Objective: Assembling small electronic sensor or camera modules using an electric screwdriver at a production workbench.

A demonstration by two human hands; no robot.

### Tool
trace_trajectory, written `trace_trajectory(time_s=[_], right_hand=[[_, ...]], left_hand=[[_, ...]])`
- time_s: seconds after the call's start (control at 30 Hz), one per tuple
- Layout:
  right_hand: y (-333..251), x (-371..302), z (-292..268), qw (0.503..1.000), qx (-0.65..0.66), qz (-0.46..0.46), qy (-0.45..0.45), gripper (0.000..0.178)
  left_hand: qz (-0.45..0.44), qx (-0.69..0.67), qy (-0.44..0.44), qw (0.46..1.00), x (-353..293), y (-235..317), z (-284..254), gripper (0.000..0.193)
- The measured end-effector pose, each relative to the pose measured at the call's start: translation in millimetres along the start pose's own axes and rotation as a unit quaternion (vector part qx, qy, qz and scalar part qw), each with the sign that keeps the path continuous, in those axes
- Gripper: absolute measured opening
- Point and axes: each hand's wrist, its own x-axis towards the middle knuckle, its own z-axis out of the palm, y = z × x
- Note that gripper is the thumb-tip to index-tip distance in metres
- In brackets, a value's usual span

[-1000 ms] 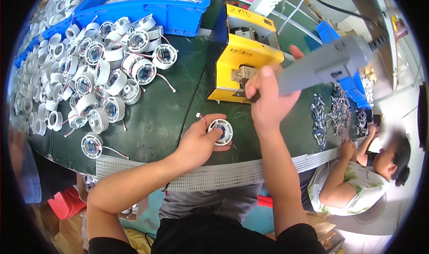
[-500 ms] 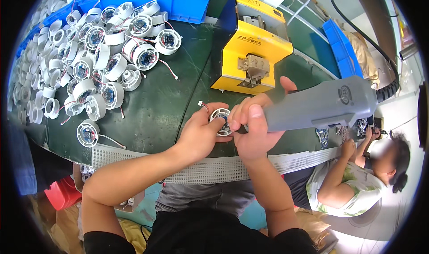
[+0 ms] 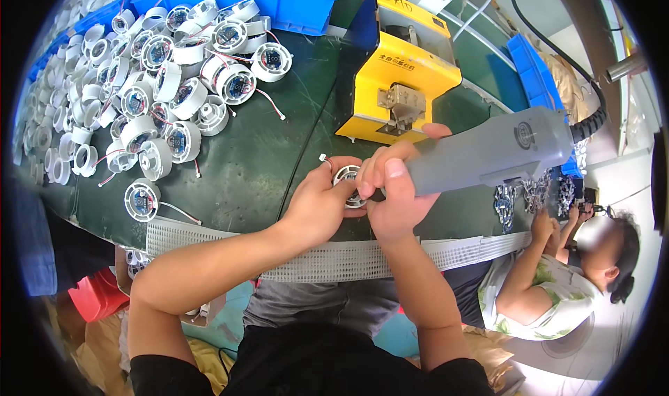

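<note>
Grey plastic fills your right hand: its fingers close around the narrow front end of a thick grey handheld tool, whose body slants up to the right and ends in a black ribbed cable sleeve. Your left hand pinches a round white plastic ring with a circuit board inside, thumb over its face and fingers behind. You hold this ring above the dark green tabletop, near its front edge, with the front of the tool right up against it; your fingers hide whether the tip touches. A small white connector pokes up beside your left fingers.

Just beyond your hands stands a yellow box-shaped machine with black sides, a metal block on its front. To your left spreads a heap of similar white plastic rings, many with boards and wires, before a bright blue plastic bin. One wired white ring lies nearer you, apart from the heap.
</note>
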Motion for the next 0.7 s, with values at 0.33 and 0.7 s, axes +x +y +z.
trace_trajectory(time_s=[0.33, 0.7], right_hand=[[-16.5, -4.8, -18.6, 0.995, -0.083, 0.026, -0.043, 0.066], [-166.4, -15.1, -26.8, 0.897, -0.238, -0.371, 0.032, 0.096]], left_hand=[[0.321, 0.478, 0.118, 0.809, -12.9, 28.6, -14.9, 0.032], [0.499, 0.324, 0.144, 0.791, -126.0, 126.3, 16.1, 0.061]])
